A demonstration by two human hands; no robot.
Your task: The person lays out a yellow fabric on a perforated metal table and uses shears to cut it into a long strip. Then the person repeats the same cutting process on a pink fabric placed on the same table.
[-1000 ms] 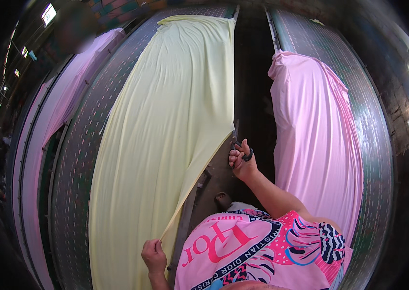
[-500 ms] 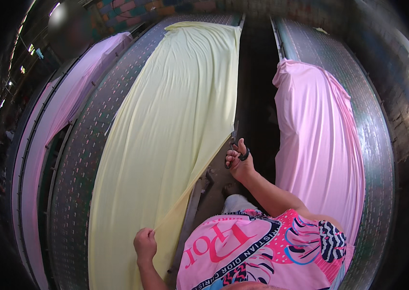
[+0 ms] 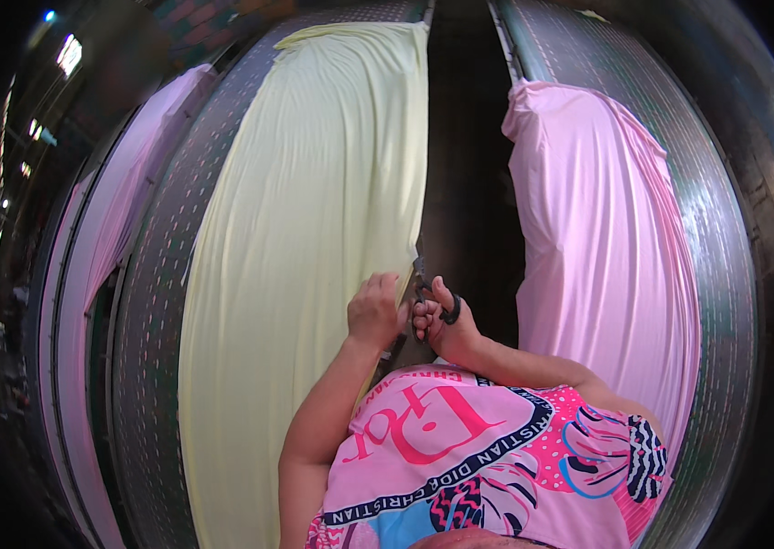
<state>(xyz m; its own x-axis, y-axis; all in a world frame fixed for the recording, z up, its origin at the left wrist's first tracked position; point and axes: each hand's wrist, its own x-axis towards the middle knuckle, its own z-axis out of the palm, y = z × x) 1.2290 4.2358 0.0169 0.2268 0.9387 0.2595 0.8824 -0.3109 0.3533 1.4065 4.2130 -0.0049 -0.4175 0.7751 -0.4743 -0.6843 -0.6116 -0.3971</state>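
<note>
A long pale yellow cloth [image 3: 295, 183] lies in loose folds on the middle table, its right edge over the dark gap. My left hand [image 3: 374, 306] is at that edge with its fingers curled on the cloth, fingertips partly hidden. Just to its right, my right hand [image 3: 442, 320] holds black-handled scissors [image 3: 419, 267] upright, blades pointing away from me beside the cloth's edge. Whether the blades touch the cloth is unclear.
Pink cloth [image 3: 588, 220] drapes over the right table [image 3: 712, 302], and paler pink cloth [image 3: 103, 238] over rails at the left. The middle table [image 3: 154, 329] has a speckled metal surface. A dark gap runs between the tables. My printed pink shirt shows at the bottom.
My left hand has moved up and right along the yellow cloth's edge to beside the scissors. My right hand with the scissors has shifted slightly down and left in the picture.
</note>
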